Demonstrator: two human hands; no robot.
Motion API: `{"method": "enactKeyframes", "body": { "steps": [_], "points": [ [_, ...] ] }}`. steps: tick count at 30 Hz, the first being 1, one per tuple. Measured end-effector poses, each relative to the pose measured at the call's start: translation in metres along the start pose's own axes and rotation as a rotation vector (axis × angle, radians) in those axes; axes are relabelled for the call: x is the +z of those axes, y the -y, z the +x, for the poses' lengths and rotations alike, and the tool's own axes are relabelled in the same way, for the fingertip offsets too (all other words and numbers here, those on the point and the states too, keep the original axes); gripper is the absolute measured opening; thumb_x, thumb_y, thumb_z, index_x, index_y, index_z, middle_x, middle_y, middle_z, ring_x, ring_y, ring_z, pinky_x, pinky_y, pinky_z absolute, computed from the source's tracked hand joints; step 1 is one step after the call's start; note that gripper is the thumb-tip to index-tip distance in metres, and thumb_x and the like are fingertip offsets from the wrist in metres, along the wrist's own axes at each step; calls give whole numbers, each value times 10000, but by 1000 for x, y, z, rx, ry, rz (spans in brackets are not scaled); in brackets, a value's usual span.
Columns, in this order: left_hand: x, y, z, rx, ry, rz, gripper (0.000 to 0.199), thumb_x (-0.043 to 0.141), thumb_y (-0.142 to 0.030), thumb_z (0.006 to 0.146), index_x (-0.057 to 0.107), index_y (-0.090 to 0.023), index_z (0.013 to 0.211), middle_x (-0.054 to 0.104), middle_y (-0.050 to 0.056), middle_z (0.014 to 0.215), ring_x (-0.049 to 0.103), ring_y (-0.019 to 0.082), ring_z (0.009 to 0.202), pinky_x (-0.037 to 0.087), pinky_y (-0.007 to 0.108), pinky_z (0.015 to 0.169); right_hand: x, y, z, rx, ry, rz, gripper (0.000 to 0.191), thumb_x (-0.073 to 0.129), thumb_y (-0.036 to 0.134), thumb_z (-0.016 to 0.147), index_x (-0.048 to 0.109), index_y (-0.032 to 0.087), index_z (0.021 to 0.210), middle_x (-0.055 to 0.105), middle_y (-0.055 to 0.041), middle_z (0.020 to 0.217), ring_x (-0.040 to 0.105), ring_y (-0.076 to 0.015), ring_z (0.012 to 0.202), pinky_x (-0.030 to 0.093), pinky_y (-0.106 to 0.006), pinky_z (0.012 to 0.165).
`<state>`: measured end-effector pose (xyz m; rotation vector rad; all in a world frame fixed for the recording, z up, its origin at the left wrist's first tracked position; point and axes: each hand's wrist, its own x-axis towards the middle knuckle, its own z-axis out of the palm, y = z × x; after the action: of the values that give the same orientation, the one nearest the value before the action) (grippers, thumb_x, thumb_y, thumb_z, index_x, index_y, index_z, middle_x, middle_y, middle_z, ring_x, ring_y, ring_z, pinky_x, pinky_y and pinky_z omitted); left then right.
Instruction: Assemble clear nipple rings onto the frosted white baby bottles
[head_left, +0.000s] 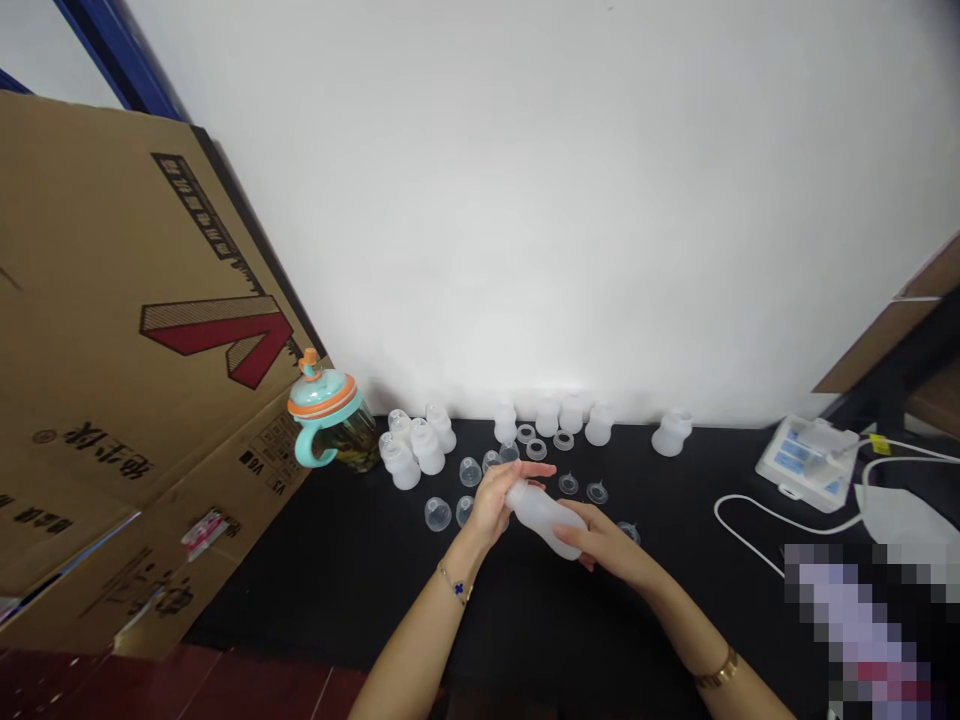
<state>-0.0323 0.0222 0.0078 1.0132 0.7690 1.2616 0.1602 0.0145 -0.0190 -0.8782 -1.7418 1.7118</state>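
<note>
Both hands hold a frosted white baby bottle (546,520), tilted over the black table. My left hand (492,502) is around its top end, palm against it and one finger stretched out to the right; that end is partly hidden. My right hand (604,545) grips the wide bottom end. Near my left hand lie several clear dome caps (437,514). Beyond the bottle are white collar rings (536,450) and clear silicone nipples (568,484). Another clear piece (628,532) is partly hidden behind my right hand.
Several capped bottles (426,446) stand at the left, bottle bodies (598,425) along the wall, one apart (671,432). A teal-lidded jug (334,422) stands by a large cardboard box (90,300). Rightward are a white-and-blue box (808,465) and white cable (780,518).
</note>
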Motion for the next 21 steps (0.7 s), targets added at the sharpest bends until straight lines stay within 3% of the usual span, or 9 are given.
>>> {"method": "enactKeyframes", "body": {
  "steps": [14, 21],
  "points": [
    [3, -2, -3, 37, 20, 15, 485, 578, -527, 885, 808, -101, 910, 765, 166, 1012, 677, 243, 863, 509, 297, 776, 0, 3, -2, 61, 49, 101, 390, 623, 545, 864, 593, 157, 896, 468, 63, 605, 334, -30, 395, 302, -164, 365],
    [1, 1, -1, 26, 17, -11, 483, 589, -531, 877, 806, -99, 889, 761, 175, 1026, 691, 259, 865, 518, 305, 743, 1, 0, -1, 111, 42, 166, 415, 613, 569, 854, 590, 157, 902, 543, 50, 562, 321, -28, 353, 257, -159, 331]
  ]
}}
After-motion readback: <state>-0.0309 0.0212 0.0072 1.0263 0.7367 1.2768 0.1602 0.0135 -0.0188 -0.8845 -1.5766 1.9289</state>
